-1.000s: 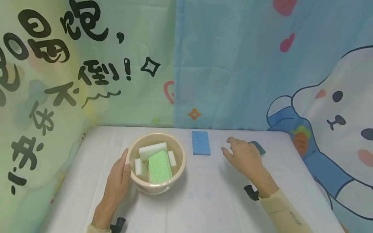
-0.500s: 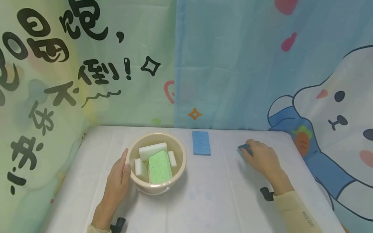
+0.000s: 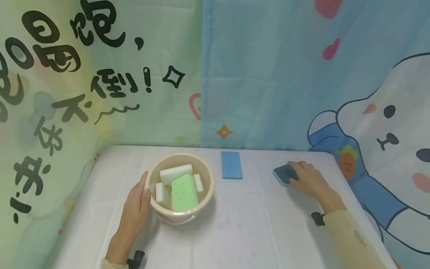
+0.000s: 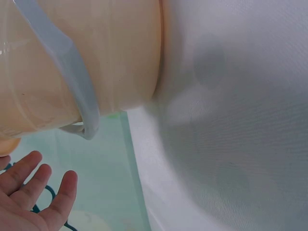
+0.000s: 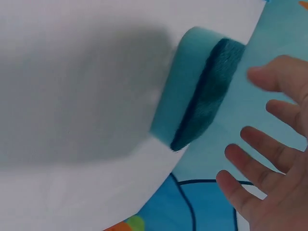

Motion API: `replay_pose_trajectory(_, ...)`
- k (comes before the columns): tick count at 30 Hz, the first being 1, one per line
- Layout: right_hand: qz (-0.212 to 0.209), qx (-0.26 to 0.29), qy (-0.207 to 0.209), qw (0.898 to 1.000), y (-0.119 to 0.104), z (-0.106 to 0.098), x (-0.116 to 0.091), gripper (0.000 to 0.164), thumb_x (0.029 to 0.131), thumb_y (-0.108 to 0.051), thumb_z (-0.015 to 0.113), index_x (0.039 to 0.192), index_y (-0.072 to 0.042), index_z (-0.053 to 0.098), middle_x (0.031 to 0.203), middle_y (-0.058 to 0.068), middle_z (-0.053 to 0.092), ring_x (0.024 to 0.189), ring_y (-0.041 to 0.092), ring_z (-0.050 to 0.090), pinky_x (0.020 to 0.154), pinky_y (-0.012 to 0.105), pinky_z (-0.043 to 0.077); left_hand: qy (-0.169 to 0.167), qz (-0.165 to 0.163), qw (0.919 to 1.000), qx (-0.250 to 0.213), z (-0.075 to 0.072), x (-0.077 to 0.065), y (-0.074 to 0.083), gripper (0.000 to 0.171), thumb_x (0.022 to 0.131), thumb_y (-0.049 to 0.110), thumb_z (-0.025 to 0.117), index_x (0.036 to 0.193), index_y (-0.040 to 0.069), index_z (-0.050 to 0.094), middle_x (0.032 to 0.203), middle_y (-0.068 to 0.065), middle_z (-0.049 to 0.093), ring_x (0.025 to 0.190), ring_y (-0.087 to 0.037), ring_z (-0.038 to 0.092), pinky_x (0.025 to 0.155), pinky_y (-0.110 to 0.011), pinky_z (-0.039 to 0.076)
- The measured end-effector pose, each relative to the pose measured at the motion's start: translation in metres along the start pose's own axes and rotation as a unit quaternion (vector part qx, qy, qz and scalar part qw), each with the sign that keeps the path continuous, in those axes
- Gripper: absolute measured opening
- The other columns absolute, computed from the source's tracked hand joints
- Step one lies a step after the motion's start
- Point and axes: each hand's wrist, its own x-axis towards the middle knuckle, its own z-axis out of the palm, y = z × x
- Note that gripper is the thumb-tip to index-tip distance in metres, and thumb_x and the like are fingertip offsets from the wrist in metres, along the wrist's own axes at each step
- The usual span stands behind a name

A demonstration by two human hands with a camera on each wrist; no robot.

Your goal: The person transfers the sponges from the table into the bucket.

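Observation:
A cream bucket (image 3: 205, 201) stands left of centre on the white table, with a light green sponge (image 3: 184, 193) and several white sponge blocks (image 3: 176, 172) inside. My left hand (image 3: 135, 209) is at the bucket's left side with its fingers fairly straight; in the left wrist view the fingers (image 4: 62, 202) are spread below the bucket wall (image 4: 115, 53) and its grey handle (image 4: 79, 82). At the right lies a sponge (image 3: 284, 175) with a dark teal scouring layer on a paler body. My right hand (image 3: 310, 181) is just right of it; in the right wrist view its spread fingers (image 5: 264, 144) appear apart from the sponge (image 5: 197, 91).
A flat blue speckled sponge (image 3: 231, 165) lies near the table's back edge, between the bucket and the teal sponge. Printed cloth (image 3: 255, 93) hangs behind the table (image 3: 235, 231). A dark wrist strap piece (image 3: 317, 219) shows below my right hand.
My right hand moved right to the teal sponge, held it and shifted it left, then let go and drew back slightly right. The left hand and bucket stay put.

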Motion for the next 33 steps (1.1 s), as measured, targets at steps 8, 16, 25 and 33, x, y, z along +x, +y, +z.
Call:
replay_pose_trajectory(8, -0.013, -0.059, -0.035, 0.998, 0.013, 0.004, 0.012, 0.075, 0.08, -0.006, 0.078, 0.144, 0.003, 0.04, 0.133, 0.042, 0.04, 0.117, 0.062, 0.041, 0.088, 0.075, 0.04, -0.003, -0.005, 1.0, 0.005, -0.001, 0.001, 0.001, 0.049, 0.11, 0.018, 0.036, 0.157, 0.004, 0.03, 0.151, -0.02, 0.043, 0.138, -0.039, 0.04, 0.111, -0.06, 0.031)
replay_pose_trajectory(16, 0.015, -0.039, -0.075, 0.996, 0.021, 0.012, 0.022, 0.081, 0.077, -0.002, 0.076, 0.148, 0.0, 0.038, 0.138, 0.043, 0.035, 0.123, 0.063, 0.034, 0.094, 0.079, 0.033, -0.005, 0.0, 1.0, 0.003, 0.0, 0.001, 0.0, 0.049, 0.11, 0.017, 0.035, 0.157, 0.004, 0.03, 0.152, -0.02, 0.042, 0.138, -0.04, 0.039, 0.111, -0.061, 0.031)
replay_pose_trajectory(25, 0.041, -0.041, -0.093, 0.994, 0.018, 0.008, 0.021, 0.074, 0.078, -0.006, 0.077, 0.144, 0.003, 0.044, 0.137, 0.041, 0.036, 0.122, 0.06, 0.034, 0.098, 0.078, 0.031, 0.001, 0.007, 0.9999, 0.008, 0.002, 0.0, -0.002, 0.049, 0.109, 0.015, 0.037, 0.156, 0.004, 0.032, 0.15, -0.021, 0.044, 0.137, -0.04, 0.041, 0.11, -0.061, 0.033)
replay_pose_trajectory(33, 0.03, -0.063, -0.083, 0.994, 0.01, 0.003, 0.022, 0.076, 0.081, -0.011, 0.079, 0.141, 0.014, 0.04, 0.142, 0.038, 0.038, 0.131, 0.056, 0.033, 0.104, 0.074, 0.028, -0.001, 0.002, 0.9999, 0.011, 0.0, 0.001, 0.0, 0.049, 0.11, 0.016, 0.035, 0.157, 0.004, 0.03, 0.151, -0.021, 0.043, 0.137, -0.04, 0.04, 0.111, -0.061, 0.032)
